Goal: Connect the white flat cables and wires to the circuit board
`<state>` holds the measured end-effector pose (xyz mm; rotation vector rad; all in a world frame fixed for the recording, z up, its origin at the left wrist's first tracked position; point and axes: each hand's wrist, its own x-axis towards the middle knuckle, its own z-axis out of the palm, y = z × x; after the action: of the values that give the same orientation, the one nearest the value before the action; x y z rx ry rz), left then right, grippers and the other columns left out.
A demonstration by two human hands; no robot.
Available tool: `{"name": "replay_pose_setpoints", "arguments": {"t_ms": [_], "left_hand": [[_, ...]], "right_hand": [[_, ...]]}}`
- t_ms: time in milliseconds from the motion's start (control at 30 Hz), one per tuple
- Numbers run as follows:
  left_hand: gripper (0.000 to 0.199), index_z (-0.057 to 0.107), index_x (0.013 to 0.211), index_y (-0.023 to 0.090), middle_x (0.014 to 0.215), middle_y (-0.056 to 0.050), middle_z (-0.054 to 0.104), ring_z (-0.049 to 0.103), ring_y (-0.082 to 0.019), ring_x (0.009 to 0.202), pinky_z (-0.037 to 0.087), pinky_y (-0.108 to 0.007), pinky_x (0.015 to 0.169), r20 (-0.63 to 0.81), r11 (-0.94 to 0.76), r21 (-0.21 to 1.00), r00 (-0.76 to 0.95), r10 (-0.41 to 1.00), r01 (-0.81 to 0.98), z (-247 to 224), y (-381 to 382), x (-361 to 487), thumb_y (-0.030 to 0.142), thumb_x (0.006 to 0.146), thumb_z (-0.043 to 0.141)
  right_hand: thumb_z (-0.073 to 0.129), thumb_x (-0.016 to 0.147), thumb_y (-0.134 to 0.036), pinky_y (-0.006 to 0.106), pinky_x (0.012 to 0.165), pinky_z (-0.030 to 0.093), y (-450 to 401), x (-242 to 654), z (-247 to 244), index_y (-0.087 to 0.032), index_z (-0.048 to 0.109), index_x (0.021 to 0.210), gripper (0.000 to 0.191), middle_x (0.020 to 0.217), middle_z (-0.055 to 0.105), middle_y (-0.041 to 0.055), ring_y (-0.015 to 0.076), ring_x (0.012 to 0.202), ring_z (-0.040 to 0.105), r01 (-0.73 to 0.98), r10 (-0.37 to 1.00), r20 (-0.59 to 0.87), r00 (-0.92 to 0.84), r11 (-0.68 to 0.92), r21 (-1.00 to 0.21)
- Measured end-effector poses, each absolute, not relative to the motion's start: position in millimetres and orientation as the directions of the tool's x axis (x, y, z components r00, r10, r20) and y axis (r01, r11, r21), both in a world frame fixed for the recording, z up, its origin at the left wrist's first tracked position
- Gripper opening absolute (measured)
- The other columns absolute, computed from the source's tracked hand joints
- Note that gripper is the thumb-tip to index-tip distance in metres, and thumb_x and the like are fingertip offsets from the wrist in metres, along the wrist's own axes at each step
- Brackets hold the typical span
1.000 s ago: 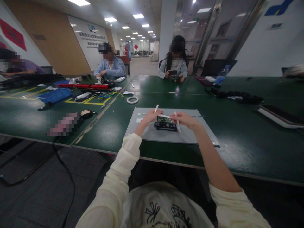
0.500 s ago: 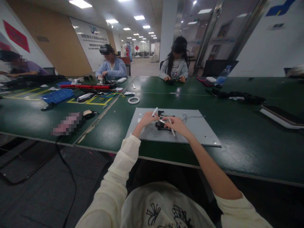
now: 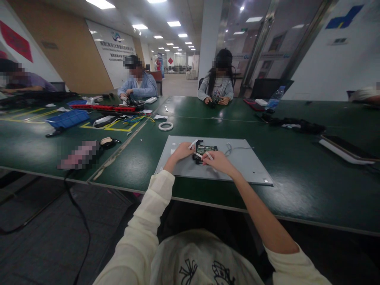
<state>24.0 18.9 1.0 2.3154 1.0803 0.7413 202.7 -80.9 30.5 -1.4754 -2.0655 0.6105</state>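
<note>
A grey panel lies on the green table in front of me, with a thin grey cable on its right part. On the panel is a black frame with a green circuit board. At the frame's left side, my left hand is closed on a white strip. My right hand is closed on another white strip, at the frame's lower right edge. A thin whitish piece lies between the two hands; which hand holds it is unclear.
Beyond the panel lie a white ring and a small wrench. A blue tray and wires are at the left. On the right are a dark notebook-like object and a bottle. People sit across the table.
My right hand has moved slightly right and down, off the board, and the green board now shows between the hands. The right strip is tilted differently. The view has shifted slightly.
</note>
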Motion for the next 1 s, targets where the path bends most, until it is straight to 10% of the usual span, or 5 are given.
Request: {"name": "replay_pose_setpoints", "arguments": {"t_ms": [400,1000], "left_hand": [[0.014,0.060,0.077,0.016,0.072,-0.003,0.061,0.054,-0.016,0.071,0.040,-0.025,0.070,0.284,-0.556,0.585,0.493,0.822,0.591,5.2,10.3,25.9,0.016,0.069,0.050],[0.013,0.059,0.074,0.016,0.064,-0.002,0.059,0.051,-0.015,0.062,0.037,-0.022,0.063,0.328,-0.602,0.603,0.525,0.785,0.524,1.3,11.4,25.6,0.021,0.076,0.048]], "right_hand": [[0.058,0.072,-0.023,0.027,0.074,0.041,-84.6,199.7,29.5,-0.020,0.066,0.087,0.017,0.082,0.069,0.0007,0.0173,0.080,0.062,0.595,0.913,0.225,-0.340,0.394,-0.700],[0.059,0.075,-0.035,0.028,0.072,0.039,-86.5,208.8,29.8,-0.022,0.066,0.100,0.029,0.092,0.063,0.0047,0.0182,0.082,0.056,0.724,0.795,0.309,-0.522,0.605,-0.331]]}}
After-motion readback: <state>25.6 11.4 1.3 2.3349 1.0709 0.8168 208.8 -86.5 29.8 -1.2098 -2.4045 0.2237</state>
